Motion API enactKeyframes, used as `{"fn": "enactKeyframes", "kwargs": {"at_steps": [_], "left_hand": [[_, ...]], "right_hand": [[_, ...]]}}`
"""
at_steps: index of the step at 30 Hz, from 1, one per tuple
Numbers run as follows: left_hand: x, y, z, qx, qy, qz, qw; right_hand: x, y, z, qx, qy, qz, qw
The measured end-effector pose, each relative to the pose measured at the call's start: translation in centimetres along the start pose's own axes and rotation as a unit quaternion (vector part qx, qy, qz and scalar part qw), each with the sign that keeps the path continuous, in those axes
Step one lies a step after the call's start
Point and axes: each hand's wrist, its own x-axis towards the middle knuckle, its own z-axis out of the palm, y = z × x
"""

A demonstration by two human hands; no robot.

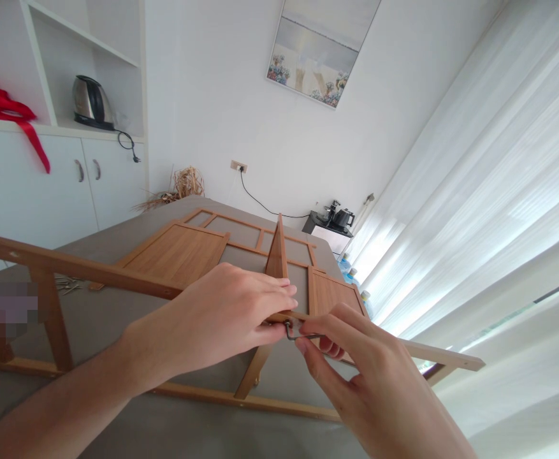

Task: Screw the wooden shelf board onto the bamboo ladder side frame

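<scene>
A hex key (310,336) is pinched between the thumb and fingers of my right hand (368,357). Its short bent end meets the top rail of a wooden frame (111,274), where a bolt head seems to sit. My left hand (226,312) grips that rail from the left, fingers over the top and thumb just beside the key's tip. Beyond the fingers, a narrow wooden board (276,252) stands on edge and runs away from the rail, its near end partly covered by my left hand. The frame's lower rail (212,395) passes beneath both hands.
Flat wooden panels (178,248) and another slatted frame (236,224) lie on the grey surface. Loose metal hardware (69,284) is at the left. Behind stand a cabinet with a kettle (92,102), a small black-topped stand (329,223) and water bottles (350,275); white curtains (489,159) hang right.
</scene>
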Motion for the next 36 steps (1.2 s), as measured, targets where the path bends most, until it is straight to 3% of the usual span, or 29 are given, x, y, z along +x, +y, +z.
{"fn": "enactKeyframes", "kwargs": {"at_steps": [6, 22, 36], "left_hand": [[0.0, 0.0, -0.1, 0.008, 0.005, 0.004, 1.0], [0.0, 0.0, 0.1, 0.017, 0.01, 0.001, 1.0], [0.0, 0.0, 0.1, 0.01, 0.016, 0.003, 1.0]], "right_hand": [[-0.1, 0.1, 0.2, 0.004, 0.023, -0.007, 1.0], [0.9, -0.9, 0.9, 0.016, -0.088, -0.016, 0.996], [1.5, -1.0, 1.3, 0.05, -0.081, -0.006, 0.995]]}}
